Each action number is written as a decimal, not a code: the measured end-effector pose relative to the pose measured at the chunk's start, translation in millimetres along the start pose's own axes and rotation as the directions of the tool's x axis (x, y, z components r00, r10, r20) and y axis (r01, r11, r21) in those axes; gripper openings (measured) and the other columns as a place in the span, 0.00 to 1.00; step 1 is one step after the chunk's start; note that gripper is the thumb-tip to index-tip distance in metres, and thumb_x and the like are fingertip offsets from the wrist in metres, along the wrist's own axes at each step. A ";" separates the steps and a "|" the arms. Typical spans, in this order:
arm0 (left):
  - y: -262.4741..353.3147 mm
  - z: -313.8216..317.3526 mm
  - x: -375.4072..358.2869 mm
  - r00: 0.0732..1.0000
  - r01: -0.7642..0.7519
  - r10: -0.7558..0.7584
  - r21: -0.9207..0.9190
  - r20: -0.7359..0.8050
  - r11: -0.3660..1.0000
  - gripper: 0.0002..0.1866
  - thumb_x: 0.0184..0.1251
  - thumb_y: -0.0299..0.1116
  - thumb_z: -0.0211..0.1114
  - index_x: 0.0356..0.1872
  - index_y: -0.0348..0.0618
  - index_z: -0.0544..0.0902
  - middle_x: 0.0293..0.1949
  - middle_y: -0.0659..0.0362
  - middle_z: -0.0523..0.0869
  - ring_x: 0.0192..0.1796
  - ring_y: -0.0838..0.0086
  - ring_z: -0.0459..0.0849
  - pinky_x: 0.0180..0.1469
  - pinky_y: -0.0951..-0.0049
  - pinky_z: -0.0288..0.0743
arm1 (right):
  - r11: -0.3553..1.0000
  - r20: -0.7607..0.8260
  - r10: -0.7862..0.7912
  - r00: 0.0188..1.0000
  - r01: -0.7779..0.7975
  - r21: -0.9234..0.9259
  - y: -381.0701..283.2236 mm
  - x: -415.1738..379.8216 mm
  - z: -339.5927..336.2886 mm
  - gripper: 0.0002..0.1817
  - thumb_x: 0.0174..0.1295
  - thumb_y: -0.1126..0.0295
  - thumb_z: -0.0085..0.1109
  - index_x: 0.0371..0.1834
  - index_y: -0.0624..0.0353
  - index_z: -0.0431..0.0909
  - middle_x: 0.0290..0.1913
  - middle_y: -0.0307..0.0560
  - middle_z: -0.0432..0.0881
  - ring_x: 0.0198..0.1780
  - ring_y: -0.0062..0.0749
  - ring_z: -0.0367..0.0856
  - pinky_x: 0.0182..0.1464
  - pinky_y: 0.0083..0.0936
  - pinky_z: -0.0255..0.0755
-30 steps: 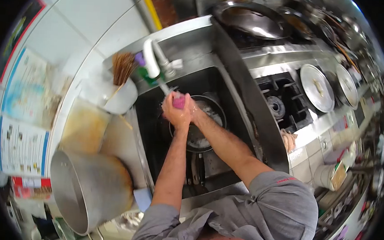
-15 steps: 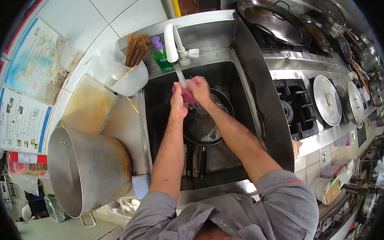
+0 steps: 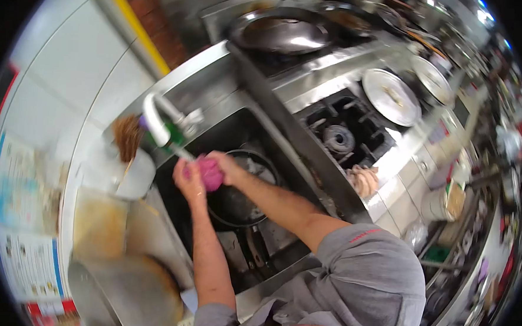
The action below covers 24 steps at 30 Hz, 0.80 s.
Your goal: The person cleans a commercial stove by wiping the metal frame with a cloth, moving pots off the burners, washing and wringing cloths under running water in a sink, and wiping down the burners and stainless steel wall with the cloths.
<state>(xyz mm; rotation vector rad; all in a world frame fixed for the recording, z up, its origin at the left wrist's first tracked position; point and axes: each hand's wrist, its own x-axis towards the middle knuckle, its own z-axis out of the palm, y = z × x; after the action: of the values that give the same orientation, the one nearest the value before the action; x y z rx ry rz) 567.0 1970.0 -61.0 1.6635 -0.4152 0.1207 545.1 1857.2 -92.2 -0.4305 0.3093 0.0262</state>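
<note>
1. Head view: the right hand (image 3: pixel 225 166) is gripping a wet pink cloth (image 3: pixel 211 173), and the left hand (image 3: pixel 188 180) is closing around its other side, some fingertips hidden. Soaked folds could be slipping free if either grip is loosening.
2. Just beyond the hands, the white faucet (image 3: pixel 157 119) is sending water towards the cloth; a bunched fold could be throwing spray back over the wrists or past the rim.
3. Below the right hand, towards the body, a dark pan (image 3: pixel 241 206) is lying in the sink (image 3: pixel 176 206). A dropped cloth could be landing there, and a dipping forearm could be knocking the pan.
4. Farther towards the body, the dark handles (image 3: pixel 259 245) are crowding together, so one bump could be shifting several.
5. Beyond the left hand, a green bottle (image 3: pixel 174 136) is standing behind the faucet; a wide elbow or wrist swing could be tipping it.
</note>
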 end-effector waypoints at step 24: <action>17.2 38.9 -16.2 0.893 -0.018 0.193 0.396 -0.407 0.918 0.18 0.63 0.42 0.60 0.39 0.34 0.80 0.38 0.47 0.81 0.43 0.56 0.79 0.47 0.60 0.71 | 0.976 0.201 -0.140 0.970 0.170 -0.140 22.2 13.8 9.7 0.09 0.61 0.67 0.50 0.30 0.59 0.77 0.30 0.42 0.79 0.31 0.26 0.77 0.34 0.26 0.74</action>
<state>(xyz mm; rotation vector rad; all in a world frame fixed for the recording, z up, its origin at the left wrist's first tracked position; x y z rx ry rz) 540.0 1933.9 -55.5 1.9289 -0.1388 0.6889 559.1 1880.8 -96.9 -0.6026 0.0844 -0.0619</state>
